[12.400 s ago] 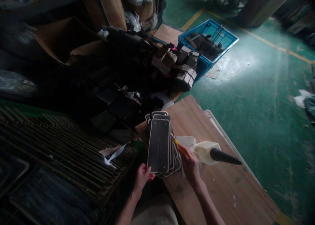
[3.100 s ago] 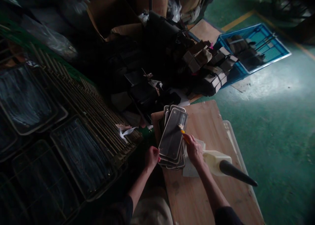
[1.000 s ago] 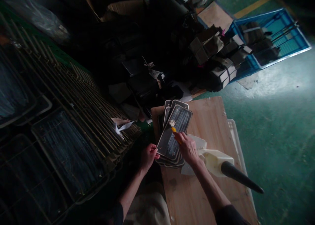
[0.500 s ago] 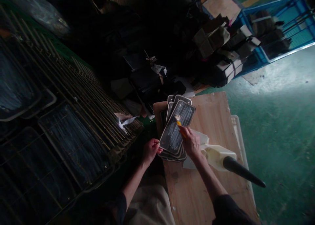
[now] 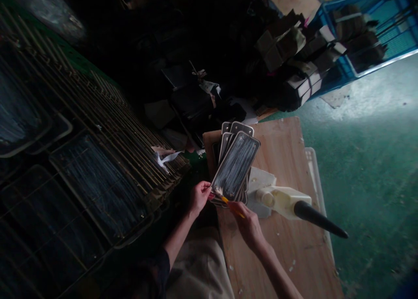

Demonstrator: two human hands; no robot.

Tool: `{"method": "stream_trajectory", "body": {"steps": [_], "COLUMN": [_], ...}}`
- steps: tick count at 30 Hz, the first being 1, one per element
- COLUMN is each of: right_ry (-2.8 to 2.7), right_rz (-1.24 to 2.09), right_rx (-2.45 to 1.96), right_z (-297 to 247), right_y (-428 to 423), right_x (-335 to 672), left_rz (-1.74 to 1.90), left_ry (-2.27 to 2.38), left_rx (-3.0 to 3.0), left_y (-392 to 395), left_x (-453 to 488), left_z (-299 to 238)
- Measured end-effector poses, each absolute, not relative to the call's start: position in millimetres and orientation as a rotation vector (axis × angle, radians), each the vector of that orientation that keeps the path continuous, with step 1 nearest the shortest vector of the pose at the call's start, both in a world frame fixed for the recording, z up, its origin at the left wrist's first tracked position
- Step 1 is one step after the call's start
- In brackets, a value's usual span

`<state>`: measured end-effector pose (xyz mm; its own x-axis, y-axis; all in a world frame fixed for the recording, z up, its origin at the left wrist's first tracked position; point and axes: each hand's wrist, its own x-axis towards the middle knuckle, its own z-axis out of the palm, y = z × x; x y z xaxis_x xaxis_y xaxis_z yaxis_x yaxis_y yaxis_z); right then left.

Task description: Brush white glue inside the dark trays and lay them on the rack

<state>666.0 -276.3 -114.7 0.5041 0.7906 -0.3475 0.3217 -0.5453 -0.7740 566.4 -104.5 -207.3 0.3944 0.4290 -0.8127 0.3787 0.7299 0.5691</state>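
A dark rectangular panel (image 5: 237,164) with rounded corners and a pale rim lies on top of a stack of similar panels (image 5: 225,142). Whitish streaks run along its face. My left hand (image 5: 200,198) pinches the panel's near left corner. In my right hand (image 5: 247,224) is a brush (image 5: 225,198) with a yellow handle, its pale bristles touching the panel close to that same corner. Right of the stack, a cream plastic bottle (image 5: 285,201) with a long black nozzle lies on its side on a whitish sheet (image 5: 259,181).
The stack rests on a wooden board (image 5: 281,146) with small white scraps. To the left stands a wire rack (image 5: 107,137) holding streaked panels. Dark tied bundles (image 5: 307,83) and a blue crate (image 5: 375,68) fill the upper right. Green floor (image 5: 369,181) extends on the right.
The brush in my right hand has moved down the panel, from its upper middle to the near left corner. White streaks cover more of the face. My left hand keeps its hold.
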Motion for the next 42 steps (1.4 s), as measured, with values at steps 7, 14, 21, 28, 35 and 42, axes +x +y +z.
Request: {"method": "stream_trajectory", "body": {"steps": [7,14,21,28,35,42], "right_ry": [-0.774,-0.959,-0.822,-0.878,-1.023,-0.692], "right_rz": [0.642,0.675,0.775,0.28,0.215,0.031], "right_rx": [-2.225,-2.184,-2.195,-2.396,-2.496,-2.427], "right_z": [-126,-124,-119,-140,-149,-128], "right_y": [-272,-267,-283,-236,-213,-262], "right_x": [725,689,709,800,817,770], "left_rz": [0.032,0.004,-0.012,-0.045,-0.074,-0.159], "left_ry": [1.161,1.174,1.155,1.123,1.105,0.933], "left_rx": [0.885,0.845,0.868,0.957,0.868,0.692], "left_y": [-103,-100,-100,-99,-97,-85], "left_x": [566,568,568,570,570,571], "left_z": [-212,-208,-207,-211,-209,-181]}}
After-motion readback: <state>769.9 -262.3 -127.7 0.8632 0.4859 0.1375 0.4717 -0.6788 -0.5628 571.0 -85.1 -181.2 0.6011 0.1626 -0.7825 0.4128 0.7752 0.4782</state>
